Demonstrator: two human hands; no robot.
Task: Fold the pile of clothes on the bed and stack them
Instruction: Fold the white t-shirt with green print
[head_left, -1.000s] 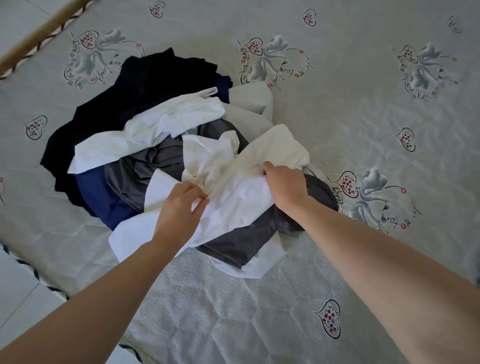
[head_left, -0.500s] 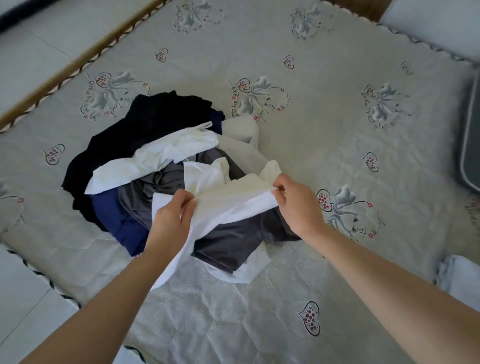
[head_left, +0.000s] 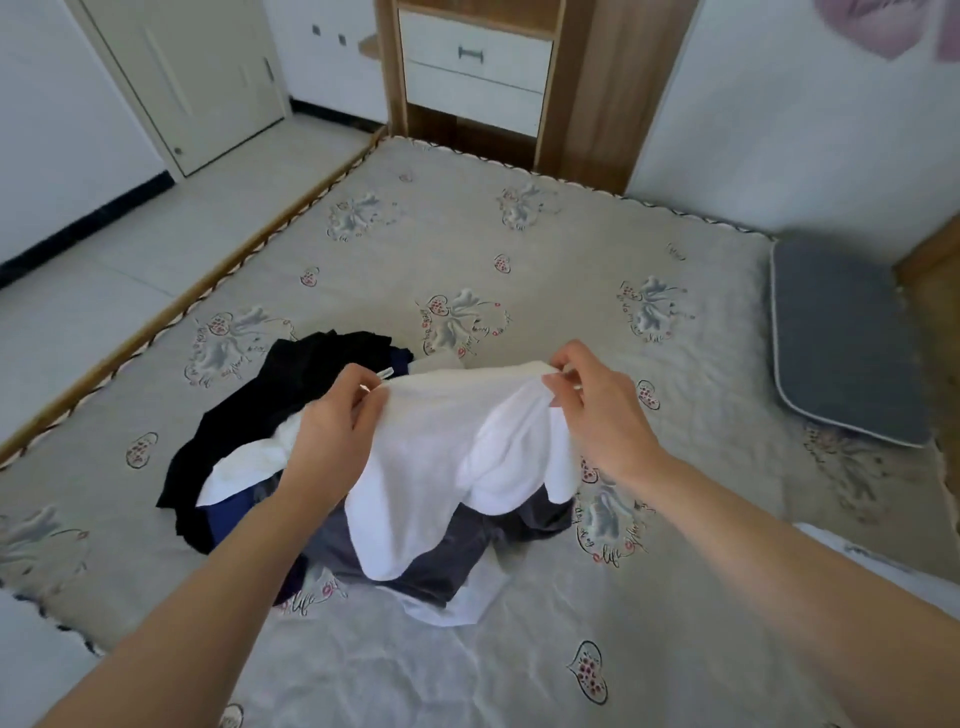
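The first garment is being taken off the pile: the left hand (head_left: 332, 441) and the right hand (head_left: 605, 410) each pinch the top edge of a white shirt (head_left: 441, 467) between thumb and curled fingers, holding it up in the air above the heap. The stretch of cloth between the two pinches runs side to side, nearly level, and that is the shirt's long axis for now; the rest hangs down from the grip in loose folds, its lower end pointing toward the person and draping over the pile of clothes (head_left: 270, 415). Whether that end touches the grey piece beneath the grip cannot be told. Black, navy, grey and white pieces lie bunched below and left of the left pinch. The bed (head_left: 519, 260) is bare beyond the hands, with a grey cushion (head_left: 847, 343) well to the right of the right pinch. The next move likely calls for shaking the shirt flat and laying it on the open mattress, keeping both corners pinched so the edge stays taut.
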